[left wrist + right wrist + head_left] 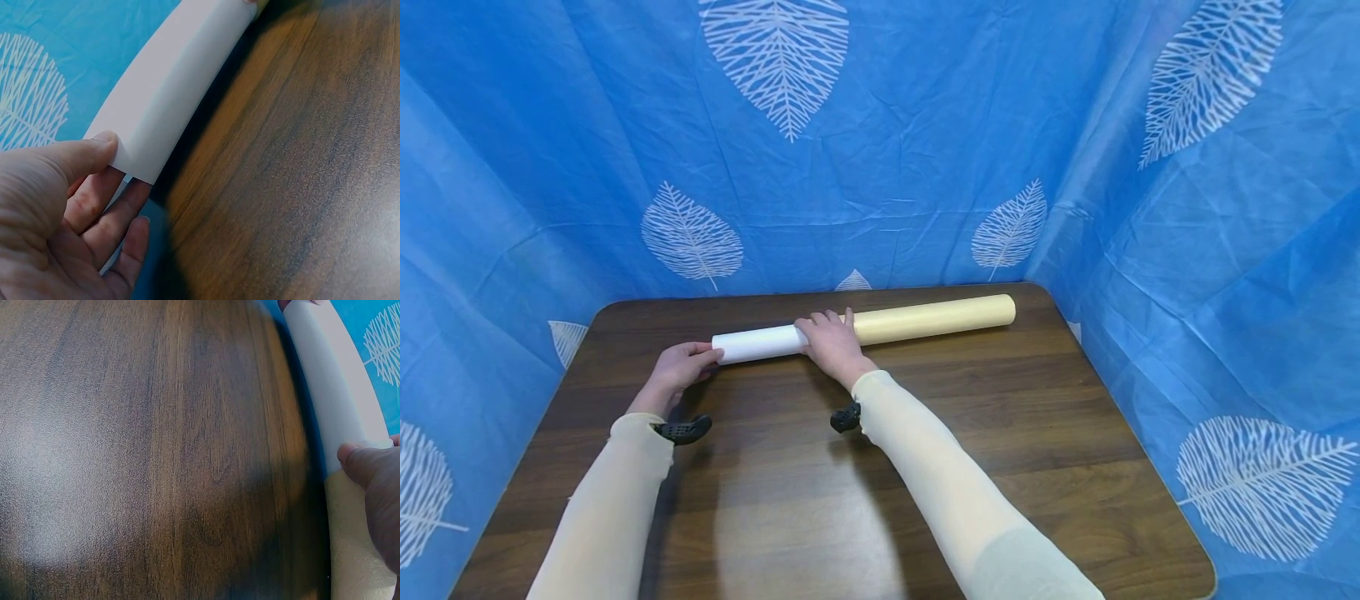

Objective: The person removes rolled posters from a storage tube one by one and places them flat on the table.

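Note:
Across the far part of the table lies a long roll, with a white section at left and a pale yellow section at right. At the white end, my left hand pinches the rim, thumb on the outer face. Its fingers pass behind the edge, and I cannot tell whether they go inside. Where white meets yellow, my right hand grips the roll from above, its thumb on the near side of the white section. That hand partly covers the seam.
The brown wood-grain table has rounded corners and a glare patch near its front. Blue cloth with white leaf prints hangs behind the table and along both sides. Black wrist pieces sit below both hands.

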